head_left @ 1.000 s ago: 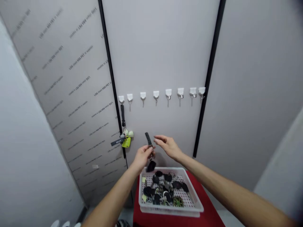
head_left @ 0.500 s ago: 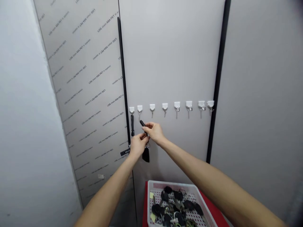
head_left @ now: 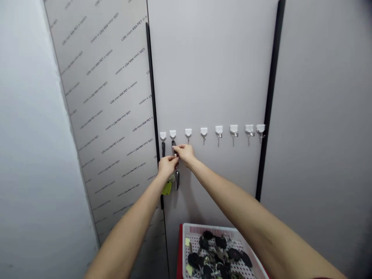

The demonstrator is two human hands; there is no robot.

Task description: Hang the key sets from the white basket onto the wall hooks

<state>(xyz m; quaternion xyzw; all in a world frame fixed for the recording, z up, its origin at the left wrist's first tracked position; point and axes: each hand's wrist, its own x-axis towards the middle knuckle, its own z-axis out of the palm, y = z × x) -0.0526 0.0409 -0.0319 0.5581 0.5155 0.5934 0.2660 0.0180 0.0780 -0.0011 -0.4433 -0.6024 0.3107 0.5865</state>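
Note:
A row of white wall hooks (head_left: 203,132) runs across the grey panel. Both my hands are raised to the second hook from the left (head_left: 173,134). My right hand (head_left: 185,153) pinches the black strap (head_left: 173,144) of a key bunch just under that hook. My left hand (head_left: 167,166) is closed on the same bunch lower down; a dark key fob (head_left: 176,180) hangs below it. Another key bunch with a black strap (head_left: 163,148) and a yellow tag (head_left: 166,188) hangs from the first hook, partly hidden by my left hand.
A white perforated basket (head_left: 232,232) with several dark key fobs and keys stands on a red surface (head_left: 180,252) at the bottom. Black vertical strips (head_left: 270,100) divide the wall panels. A film-covered printed panel (head_left: 110,97) is at left. Several hooks to the right are bare.
Both hands rose from above the basket to the hooks, carrying the key bunch up and left. Its strap is now at the second hook, and the fob hangs straight down.

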